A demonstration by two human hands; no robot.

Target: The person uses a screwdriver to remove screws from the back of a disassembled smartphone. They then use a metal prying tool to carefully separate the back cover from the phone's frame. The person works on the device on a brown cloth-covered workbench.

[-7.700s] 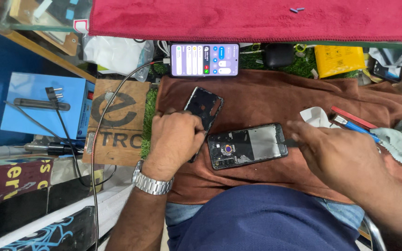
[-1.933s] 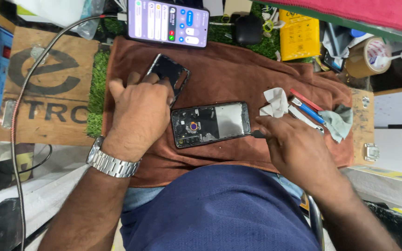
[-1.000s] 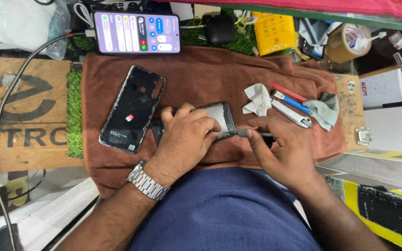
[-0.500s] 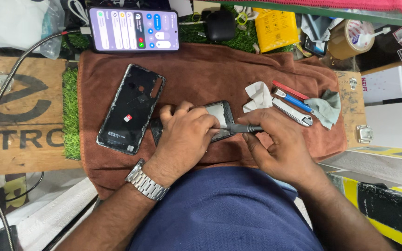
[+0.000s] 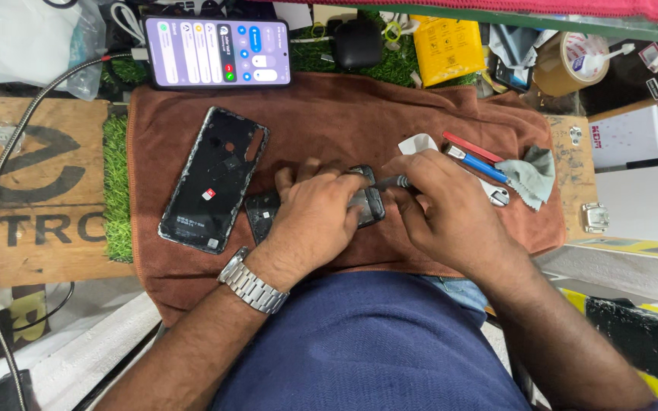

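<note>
The left hand (image 5: 315, 218) lay flat and pressed down over the opened phone (image 5: 365, 205) in the middle of the brown towel (image 5: 344, 114), covering most of it. The right hand (image 5: 447, 209) pinched a slim screwdriver (image 5: 394, 182), its tip at the phone's upper edge. The removed back cover (image 5: 213, 179) lay just left (inner side up), below a lit phone (image 5: 218, 52).

brown towel (image 5: 329, 114) spread plain as the base | black back cover (image 5: 215, 179) on its left part, small red-and-white sticker | lit phone (image 5: 218, 52) above it, pale lilac screen with green dots | red and blue tools (image 5: 477, 156) on towel's right, grey-green cloth (image 5: 528, 173) beside
</note>
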